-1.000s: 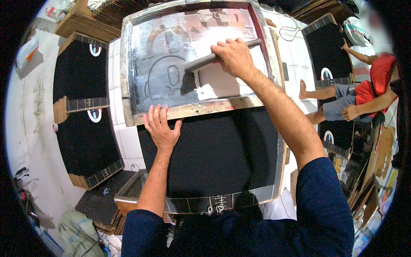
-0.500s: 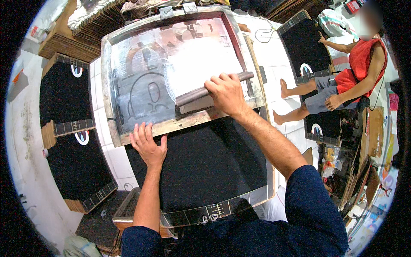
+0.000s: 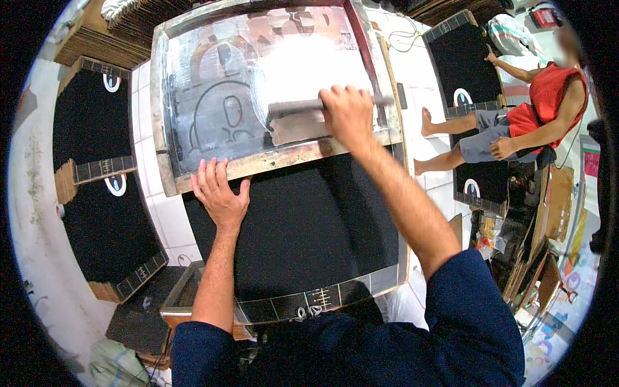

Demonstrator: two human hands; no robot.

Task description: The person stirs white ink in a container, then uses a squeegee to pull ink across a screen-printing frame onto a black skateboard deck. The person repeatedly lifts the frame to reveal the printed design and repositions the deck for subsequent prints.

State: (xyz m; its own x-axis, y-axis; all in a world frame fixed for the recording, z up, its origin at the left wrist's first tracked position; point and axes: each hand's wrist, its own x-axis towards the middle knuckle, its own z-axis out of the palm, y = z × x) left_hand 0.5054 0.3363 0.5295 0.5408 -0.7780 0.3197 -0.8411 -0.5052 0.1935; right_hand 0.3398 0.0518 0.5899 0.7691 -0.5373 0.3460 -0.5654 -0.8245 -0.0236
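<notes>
A wooden-framed printing screen lies across a black panel. Its mesh carries rounded outline shapes, and a bright white area covers the middle and right. My right hand wraps around the long grey handle of a squeegee near the screen's near side. Below that handle shows a flat tan-grey blade, whose lower edge lies close to the near rail. My left hand rests with fingers spread over the near rail, left of centre, thumb apart; its palm side is hidden.
Black panels with eye-like prints line the left side, and similar panels lie at the right. A seated person in a red top stretches bare feet toward the screen. Stacked boards stand at the back left.
The squeegee handle has swung more level and sits farther from the near rail, with more blade showing. My left hand stays on the rail. The whole view has shifted slightly.
</notes>
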